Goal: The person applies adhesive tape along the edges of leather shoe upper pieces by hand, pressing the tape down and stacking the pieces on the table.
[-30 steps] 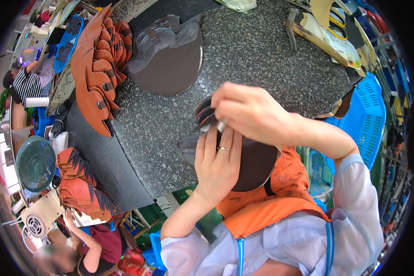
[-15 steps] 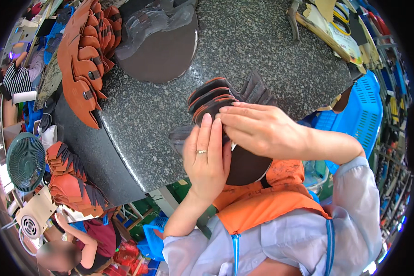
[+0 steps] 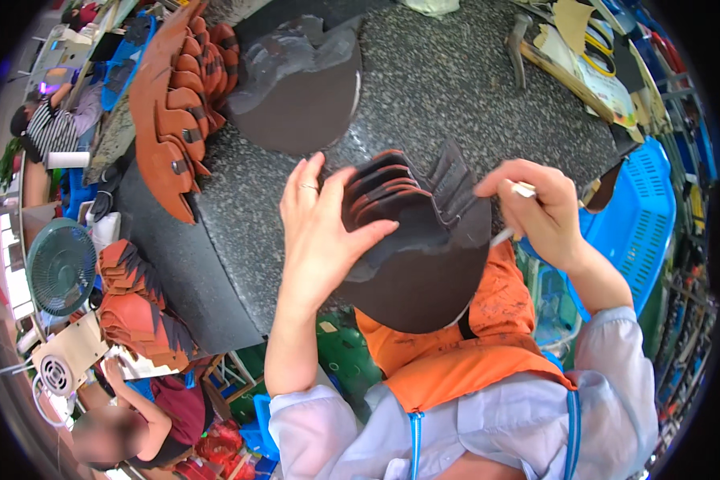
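Note:
Dark leather pieces [image 3: 400,196] with orange-brown edges stand fanned in overlapping rows. They rest on a rounded dark brown board [image 3: 424,300] at the near edge of the granite tabletop, above my orange apron. At the left end of the fan is my left hand [image 3: 316,228], its fingers spread and its thumb stretched over the pieces. My right hand [image 3: 540,208] is off to the right of the board, closed around a thin white stick [image 3: 502,236]. Both ends of the stick show; its middle is hidden by the fingers.
Farther left lie a second dark board [image 3: 296,120] with grey smears and a row of orange-brown leather pieces [image 3: 168,120]. Yellow-handled scissors [image 3: 600,52] and a hammer-like tool [image 3: 519,52] are at the far right. A blue basket [image 3: 640,216] stands beside the table. Two people work at left.
My hands have parted from over the leather pieces. The left moved up and left with fingers spreading; the right moved right, and the white stick shows in it. More of the board is uncovered.

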Action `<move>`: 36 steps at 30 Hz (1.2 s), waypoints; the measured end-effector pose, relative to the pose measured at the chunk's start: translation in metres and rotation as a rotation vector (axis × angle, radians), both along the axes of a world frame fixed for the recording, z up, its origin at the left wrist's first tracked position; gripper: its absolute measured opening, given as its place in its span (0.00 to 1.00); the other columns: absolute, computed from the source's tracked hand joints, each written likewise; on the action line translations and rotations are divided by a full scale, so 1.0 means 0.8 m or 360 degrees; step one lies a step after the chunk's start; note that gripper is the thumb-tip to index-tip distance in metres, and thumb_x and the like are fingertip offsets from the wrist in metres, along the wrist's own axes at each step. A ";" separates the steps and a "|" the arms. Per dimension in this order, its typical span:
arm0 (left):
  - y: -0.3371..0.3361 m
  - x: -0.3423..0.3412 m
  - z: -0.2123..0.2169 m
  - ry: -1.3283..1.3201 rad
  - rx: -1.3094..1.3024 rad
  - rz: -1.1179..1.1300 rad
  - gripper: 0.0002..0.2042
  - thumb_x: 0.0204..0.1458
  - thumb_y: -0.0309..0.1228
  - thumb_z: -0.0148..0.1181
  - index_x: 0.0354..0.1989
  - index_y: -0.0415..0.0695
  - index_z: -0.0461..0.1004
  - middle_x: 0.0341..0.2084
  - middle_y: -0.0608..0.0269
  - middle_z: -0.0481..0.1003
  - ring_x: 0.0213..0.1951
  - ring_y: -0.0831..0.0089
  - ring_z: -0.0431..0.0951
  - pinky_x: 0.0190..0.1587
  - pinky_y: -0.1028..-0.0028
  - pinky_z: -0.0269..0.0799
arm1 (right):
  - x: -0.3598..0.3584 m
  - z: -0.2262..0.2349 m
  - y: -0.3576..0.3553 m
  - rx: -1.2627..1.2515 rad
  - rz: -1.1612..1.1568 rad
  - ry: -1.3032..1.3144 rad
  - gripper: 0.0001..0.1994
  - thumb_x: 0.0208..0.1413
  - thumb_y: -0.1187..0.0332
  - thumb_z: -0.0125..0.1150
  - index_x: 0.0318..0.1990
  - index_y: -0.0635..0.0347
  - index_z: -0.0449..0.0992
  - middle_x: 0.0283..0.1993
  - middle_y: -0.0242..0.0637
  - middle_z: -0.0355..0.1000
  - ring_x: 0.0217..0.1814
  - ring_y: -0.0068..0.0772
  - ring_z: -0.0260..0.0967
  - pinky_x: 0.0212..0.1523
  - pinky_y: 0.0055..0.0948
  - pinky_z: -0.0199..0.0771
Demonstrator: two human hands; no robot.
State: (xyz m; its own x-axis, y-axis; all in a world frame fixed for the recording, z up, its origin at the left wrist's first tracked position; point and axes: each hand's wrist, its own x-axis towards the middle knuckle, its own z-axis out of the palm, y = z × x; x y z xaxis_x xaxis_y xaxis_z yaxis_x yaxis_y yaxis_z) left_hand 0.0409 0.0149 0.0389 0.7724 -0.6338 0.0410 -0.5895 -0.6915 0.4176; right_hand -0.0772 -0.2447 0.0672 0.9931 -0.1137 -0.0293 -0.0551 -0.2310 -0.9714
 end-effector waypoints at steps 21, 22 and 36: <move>0.069 -0.145 -0.018 -0.0356 -0.0150 0.0438 0.33 0.38 0.26 0.78 0.59 0.45 0.75 0.57 0.53 0.72 0.60 0.51 0.72 0.62 0.56 0.69 | -0.030 0.008 -0.041 0.0039 -0.0171 -0.0080 0.13 0.69 0.69 0.51 0.36 0.68 0.78 0.21 0.19 0.59 0.20 0.06 0.45 0.20 0.18 0.40; 0.072 -0.146 -0.019 -0.0372 -0.0189 0.0445 0.33 0.38 0.23 0.77 0.59 0.45 0.76 0.57 0.53 0.72 0.60 0.51 0.73 0.61 0.58 0.69 | -0.026 0.019 -0.038 -0.0088 -0.0079 0.0072 0.11 0.66 0.71 0.52 0.35 0.67 0.80 0.24 0.23 0.67 0.22 0.08 0.54 0.21 0.17 0.48; 0.110 -0.107 0.002 -0.0026 -0.0822 0.0559 0.22 0.53 0.22 0.67 0.58 0.48 0.78 0.42 0.60 0.83 0.38 0.68 0.84 0.44 0.71 0.78 | 0.029 -0.011 0.091 -0.0334 0.0738 0.0376 0.08 0.62 0.72 0.57 0.41 0.66 0.80 0.35 0.42 0.80 0.37 0.33 0.79 0.42 0.30 0.77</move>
